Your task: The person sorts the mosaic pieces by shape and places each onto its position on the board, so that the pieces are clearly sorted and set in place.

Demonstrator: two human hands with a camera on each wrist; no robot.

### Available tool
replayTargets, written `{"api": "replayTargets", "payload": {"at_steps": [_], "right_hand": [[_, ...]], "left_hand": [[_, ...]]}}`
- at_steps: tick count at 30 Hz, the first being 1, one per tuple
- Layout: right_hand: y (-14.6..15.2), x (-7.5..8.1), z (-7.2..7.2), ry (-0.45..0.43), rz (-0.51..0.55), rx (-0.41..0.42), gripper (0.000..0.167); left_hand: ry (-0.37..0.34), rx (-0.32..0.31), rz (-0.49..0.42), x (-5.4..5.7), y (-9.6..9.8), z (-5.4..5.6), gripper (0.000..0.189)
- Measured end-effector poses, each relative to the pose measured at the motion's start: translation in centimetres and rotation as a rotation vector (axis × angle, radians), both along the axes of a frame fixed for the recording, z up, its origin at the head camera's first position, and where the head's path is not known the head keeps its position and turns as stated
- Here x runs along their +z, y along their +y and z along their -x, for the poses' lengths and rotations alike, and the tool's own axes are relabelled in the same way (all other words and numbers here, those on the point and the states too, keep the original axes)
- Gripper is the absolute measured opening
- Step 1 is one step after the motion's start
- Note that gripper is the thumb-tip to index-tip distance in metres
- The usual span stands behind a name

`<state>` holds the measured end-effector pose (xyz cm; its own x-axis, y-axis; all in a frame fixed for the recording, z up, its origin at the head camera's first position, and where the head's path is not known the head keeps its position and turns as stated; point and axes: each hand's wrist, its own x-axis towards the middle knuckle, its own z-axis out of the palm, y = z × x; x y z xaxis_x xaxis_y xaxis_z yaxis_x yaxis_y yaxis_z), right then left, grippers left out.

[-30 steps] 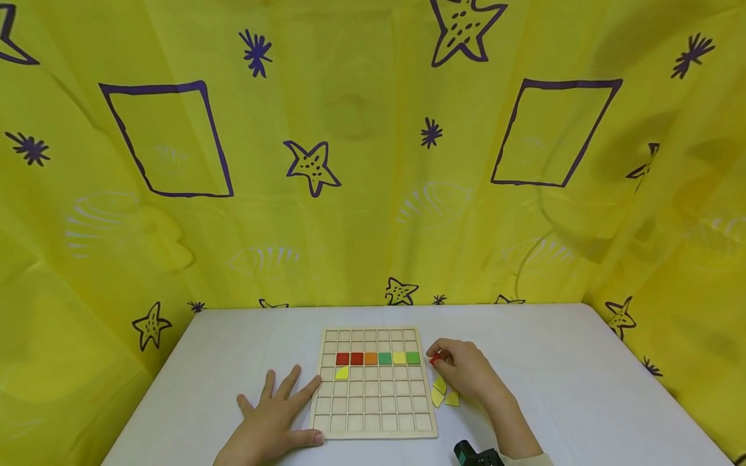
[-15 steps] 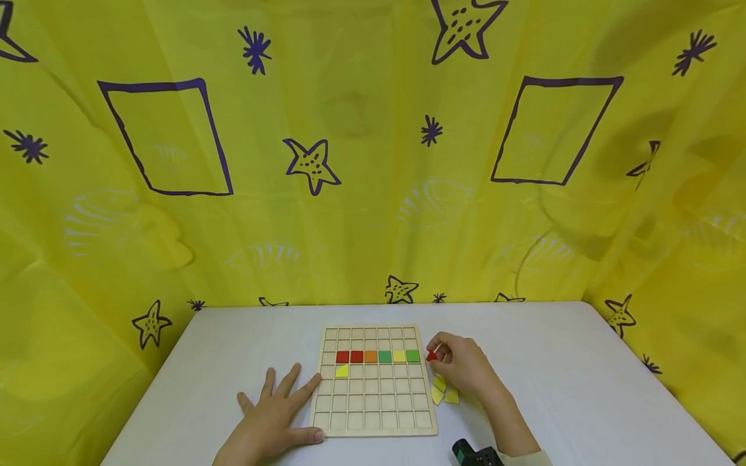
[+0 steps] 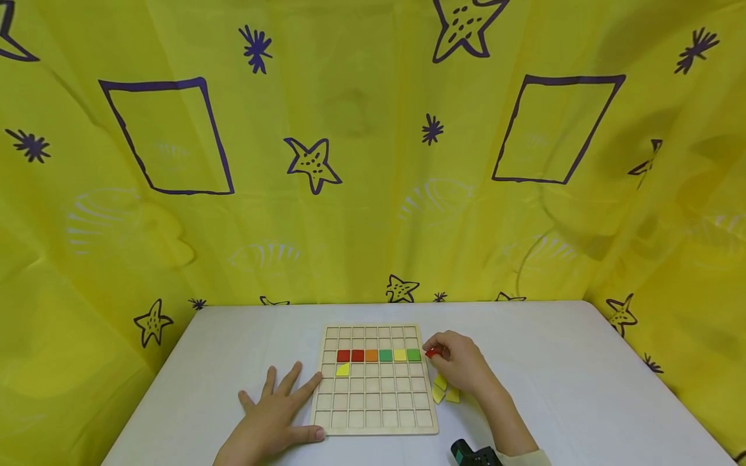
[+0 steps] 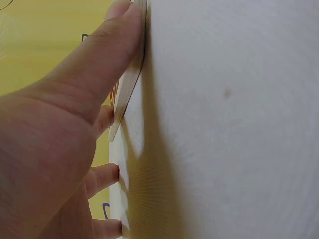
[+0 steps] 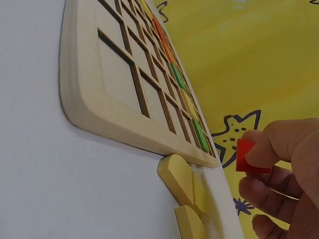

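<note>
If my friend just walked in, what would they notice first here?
Probably the bright yellow backdrop with dark stars, rising behind the white table. Then the row of coloured squares across the wooden grid board, and the red piece that the right hand pinches beside the board's right edge.

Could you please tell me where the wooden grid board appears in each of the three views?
Head: the wooden grid board lies low, near the middle, between the left hand and right hand.
Left wrist: it shows edge-on at the top, left of centre, partly behind the left hand.
Right wrist: it slants from the top left down to right of centre, ending left of the red piece.
Shared landmark: the yellow curtain.
</note>
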<state>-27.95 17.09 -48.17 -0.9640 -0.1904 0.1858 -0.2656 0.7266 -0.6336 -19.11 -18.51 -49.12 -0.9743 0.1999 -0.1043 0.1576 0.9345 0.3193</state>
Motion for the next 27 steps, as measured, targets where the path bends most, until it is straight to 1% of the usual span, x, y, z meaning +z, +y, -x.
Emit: {"api": "replayTargets", "payload": {"at_steps": [10,13,17,22,24,27], "right_hand": [[-0.41,0.66,-0.17,-0.007,0.052,-0.039,0.017],[-0.42,0.66,-0.15,-0.047,0.062,-0.047,0.018],[-0.37,0.57,-0.17,-0.091,0.074,-0.048,0.026],[-0.26,0.29,-0.2,-0.066,0.106,-0.009,0.019],[-0.28,0.16,-0.19,-0.051,0.11,-0.004,0.021],[-0.34,0.14,-0.18,-0.04,0.106,-0.023,0.028]], "left_hand": [[0.002,0.006,-0.005,0.1,0.09,0.07,0.101],[-0.004,0.011,-0.011,0.16,0.13,0.07,0.101],[-0.009,0.015,-0.019,0.16,0.17,0.04,0.1],[-0.007,0.022,-0.006,-0.15,0.19,0.16,0.101],[-0.007,0.024,0.001,-0.33,0.19,0.19,0.101],[-0.01,0.029,0.005,-0.47,0.16,0.21,0.102]]}}
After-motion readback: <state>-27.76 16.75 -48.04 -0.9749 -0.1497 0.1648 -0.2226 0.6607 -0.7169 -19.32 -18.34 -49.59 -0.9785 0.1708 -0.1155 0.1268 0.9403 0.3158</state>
